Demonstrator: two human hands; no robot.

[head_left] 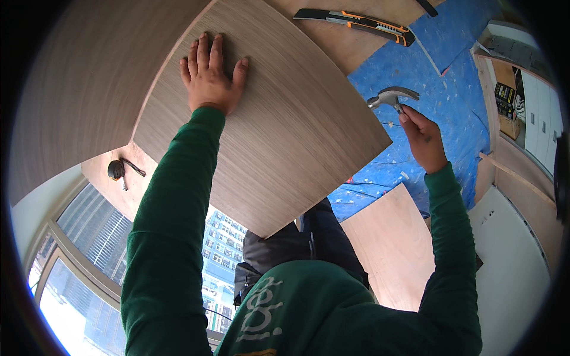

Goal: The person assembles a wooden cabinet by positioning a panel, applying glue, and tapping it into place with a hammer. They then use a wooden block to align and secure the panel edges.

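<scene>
My left hand (212, 74) lies flat on a wood-grain panel (279, 124), fingers spread, near its far left part. My right hand (424, 137) grips a claw hammer (394, 97) close to its metal head, just off the panel's right edge. The hammer's face is by that edge; whether it touches cannot be told. Most of the hammer's handle is hidden by my hand. Along the panel's left side stands another large wood-grain board (83, 77).
An orange and black utility knife (359, 25) lies on plywood beyond the panel. A tape measure (116, 171) rests at the left. Blue sheeting (380, 68) covers the floor at right, with a plywood piece (392, 243) nearer. Windows (83, 285) are at lower left, a white cabinet (541, 113) at right.
</scene>
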